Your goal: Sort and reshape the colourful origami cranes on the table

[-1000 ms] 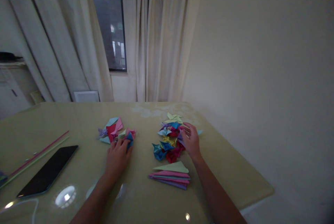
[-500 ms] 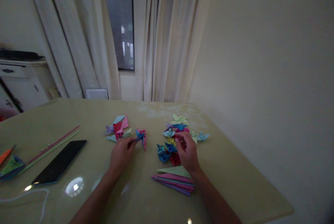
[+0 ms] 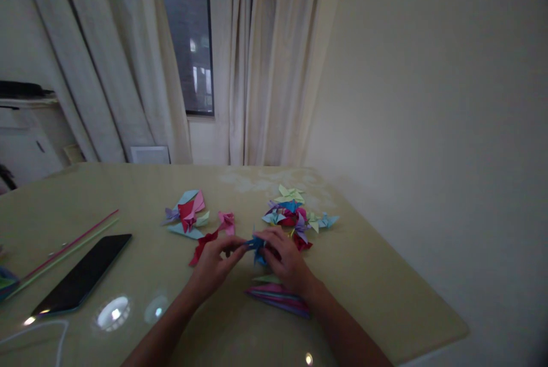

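My left hand (image 3: 220, 267) pinches the tip of a blue origami flower (image 3: 258, 251) at the middle of the table. My right hand (image 3: 282, 255) has its fingers closed on the other side of the same flower, covering part of it. Just beyond my left hand lie a red folded-paper piece (image 3: 201, 248) and a pink origami flower (image 3: 226, 222). Past my right hand spreads a pile of colourful origami flowers (image 3: 291, 217). Partly beneath my right wrist is a stack of long pointed folded papers (image 3: 278, 297).
A group of folded-paper pieces (image 3: 187, 213) lies left of the middle. Farther left are a black phone (image 3: 83, 273), thin pink and green sticks (image 3: 68, 250) and a white cable (image 3: 60, 338). A wall (image 3: 406, 156) rises beyond the table's right edge.
My hands have come together, the right one moving left from the pile, and both now grip the blue flower. The pink flower near my left hand now rests free on the table.
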`<action>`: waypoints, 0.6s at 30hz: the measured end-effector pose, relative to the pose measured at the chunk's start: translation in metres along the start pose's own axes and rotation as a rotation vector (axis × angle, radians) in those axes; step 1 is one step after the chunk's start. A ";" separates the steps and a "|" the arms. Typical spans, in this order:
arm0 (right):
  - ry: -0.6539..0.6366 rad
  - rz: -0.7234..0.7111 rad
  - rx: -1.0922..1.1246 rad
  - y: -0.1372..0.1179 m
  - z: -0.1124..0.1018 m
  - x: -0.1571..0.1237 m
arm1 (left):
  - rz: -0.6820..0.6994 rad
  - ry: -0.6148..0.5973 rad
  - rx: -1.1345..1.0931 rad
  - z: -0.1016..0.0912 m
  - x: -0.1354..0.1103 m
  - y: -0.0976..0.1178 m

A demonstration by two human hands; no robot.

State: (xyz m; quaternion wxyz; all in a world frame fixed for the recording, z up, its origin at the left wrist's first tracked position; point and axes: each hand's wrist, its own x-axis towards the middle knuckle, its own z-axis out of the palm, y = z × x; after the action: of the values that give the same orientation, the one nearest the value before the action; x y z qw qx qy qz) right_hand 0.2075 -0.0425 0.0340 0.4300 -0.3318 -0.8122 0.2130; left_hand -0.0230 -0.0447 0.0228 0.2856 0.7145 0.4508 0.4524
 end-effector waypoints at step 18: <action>0.526 0.254 0.129 0.056 -0.041 0.008 | -0.219 0.149 0.956 -0.018 -0.002 -0.029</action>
State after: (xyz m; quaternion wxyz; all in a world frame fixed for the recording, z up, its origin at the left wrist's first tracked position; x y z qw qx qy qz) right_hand 0.2580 0.0047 0.0252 0.6156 -0.4467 -0.6097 0.2230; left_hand -0.0512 -0.0335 0.0063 -0.0612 0.6797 0.6994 0.2122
